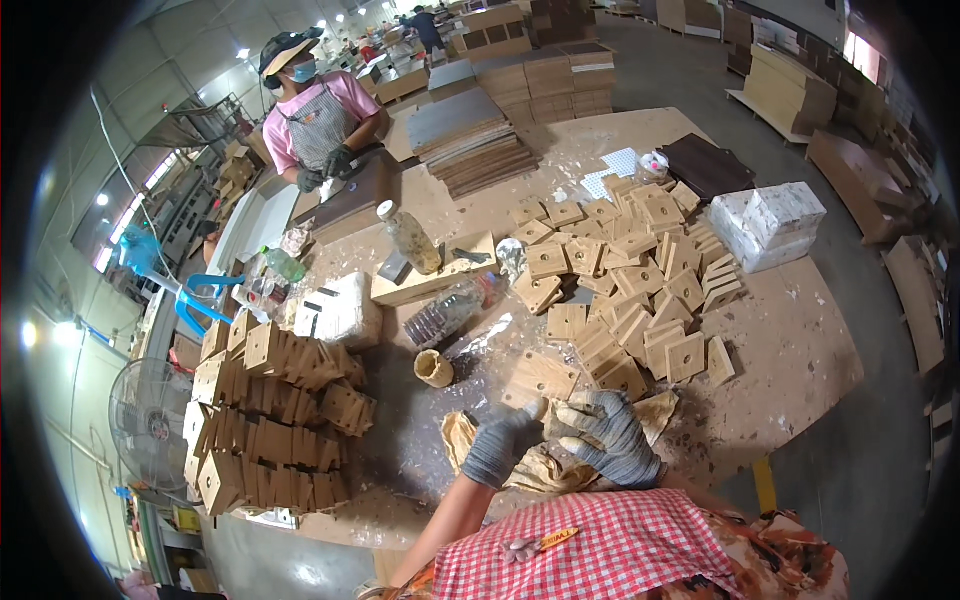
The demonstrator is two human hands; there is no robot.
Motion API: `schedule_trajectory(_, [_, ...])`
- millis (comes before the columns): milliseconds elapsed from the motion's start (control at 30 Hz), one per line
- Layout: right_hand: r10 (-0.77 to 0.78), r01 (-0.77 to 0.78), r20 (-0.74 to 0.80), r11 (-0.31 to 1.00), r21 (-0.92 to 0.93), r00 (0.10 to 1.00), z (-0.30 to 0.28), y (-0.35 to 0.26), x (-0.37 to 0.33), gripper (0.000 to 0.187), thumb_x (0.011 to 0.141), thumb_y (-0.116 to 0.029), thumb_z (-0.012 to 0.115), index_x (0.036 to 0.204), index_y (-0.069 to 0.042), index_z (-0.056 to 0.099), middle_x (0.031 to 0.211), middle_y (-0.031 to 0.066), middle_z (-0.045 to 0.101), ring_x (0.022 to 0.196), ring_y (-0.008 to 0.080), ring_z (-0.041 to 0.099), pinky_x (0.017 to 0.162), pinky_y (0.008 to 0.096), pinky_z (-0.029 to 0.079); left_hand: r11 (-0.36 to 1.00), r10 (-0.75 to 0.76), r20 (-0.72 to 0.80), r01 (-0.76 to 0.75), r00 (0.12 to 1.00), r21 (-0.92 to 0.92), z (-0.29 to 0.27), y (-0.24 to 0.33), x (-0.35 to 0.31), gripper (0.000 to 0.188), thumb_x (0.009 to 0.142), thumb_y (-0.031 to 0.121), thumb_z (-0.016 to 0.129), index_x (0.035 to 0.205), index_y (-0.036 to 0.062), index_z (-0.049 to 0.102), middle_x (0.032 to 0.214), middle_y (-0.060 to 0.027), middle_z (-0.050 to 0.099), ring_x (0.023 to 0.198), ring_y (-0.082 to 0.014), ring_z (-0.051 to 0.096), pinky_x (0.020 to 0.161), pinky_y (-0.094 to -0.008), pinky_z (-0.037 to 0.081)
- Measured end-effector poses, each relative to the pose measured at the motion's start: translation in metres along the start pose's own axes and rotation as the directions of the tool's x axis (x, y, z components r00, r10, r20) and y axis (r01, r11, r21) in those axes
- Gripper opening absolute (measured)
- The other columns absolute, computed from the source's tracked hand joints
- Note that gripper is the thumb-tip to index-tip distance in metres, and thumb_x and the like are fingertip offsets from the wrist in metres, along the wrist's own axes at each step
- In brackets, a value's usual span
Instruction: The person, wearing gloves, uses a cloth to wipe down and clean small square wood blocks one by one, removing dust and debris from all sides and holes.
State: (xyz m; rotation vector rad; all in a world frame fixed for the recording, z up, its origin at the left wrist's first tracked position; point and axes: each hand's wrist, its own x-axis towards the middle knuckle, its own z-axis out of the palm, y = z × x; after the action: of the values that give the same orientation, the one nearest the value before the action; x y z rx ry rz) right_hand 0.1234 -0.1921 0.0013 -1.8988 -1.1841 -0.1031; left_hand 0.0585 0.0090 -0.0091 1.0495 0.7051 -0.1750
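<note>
A: Item one: left hand (pixel 500 441), grey knitted glove. State?
B: Its fingers are bending inward, mostly closed. Whether they are pinching anything, I cannot tell.
A: Item two: right hand (pixel 606 441), matching glove.
B: Half open, fingers bending toward the left hand; no firm grip is showing clearly.
A: Item three: pale, square wooden block with a round hole (pixel 541 379).
B: Lying flat just beyond the left fingertips; contact uncertain.
A: Item four: crumpled beige cloth (pixel 545 476), one piece or several.
B: Lying around both hands. Risk: a fold could be catching a glove, dragging the block askew.
A: Item five: loose heap of pale wooden blocks (pixel 640 275).
B: Sitting beyond the right hand, many pieces leaning. Risk: a knuckle nudge could be setting them sliding onto item three.
A: Item six: tan, open-topped cylindrical pot (pixel 434 371).
B: Standing ahead and left of the left hand. Risk: a wide left sweep could be tipping it; contents unclear.
</note>
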Motion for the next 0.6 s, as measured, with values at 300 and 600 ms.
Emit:
schedule_trajectory(300, [0.153, -0.133, -0.159, 0.982, 0.131, 0.975, -0.011, 0.011, 0.010, 0.044, 0.077, -0.016, 0.071, 0.119, -0.009, 0.060, 0.113, 0.0099, 0.050, 0.106, 0.0265, 0.047, 0.094, 0.0360, 0.039, 0.993, 0.079, 0.213, -0.059, 0.974, -0.098, -0.005, 0.002, -0.009, 0.048, 0.085, 0.013, 0.064, 0.128, 0.0002, 0.045, 0.115, -0.0130, 0.058, 0.100, -0.0276, 0.061, 0.079, -0.0370, 0.055])
schedule_trajectory(600, [0.363, -0.181, -0.328, 0.862, 0.474, 0.872, -0.017, 0.026, 0.019, 0.034, 0.076, -0.012, 0.072, 0.110, -0.007, 0.064, 0.113, 0.0088, 0.051, 0.105, 0.0199, 0.051, 0.092, 0.0309, 0.043, 0.988, 0.154, 0.215, -0.154, 0.964, -0.015, 0.007, 0.021, -0.025, 0.049, 0.082, 0.017, 0.068, 0.125, 0.0025, 0.049, 0.111, -0.0081, 0.060, 0.091, -0.0190, 0.062, 0.074, -0.0301, 0.053])
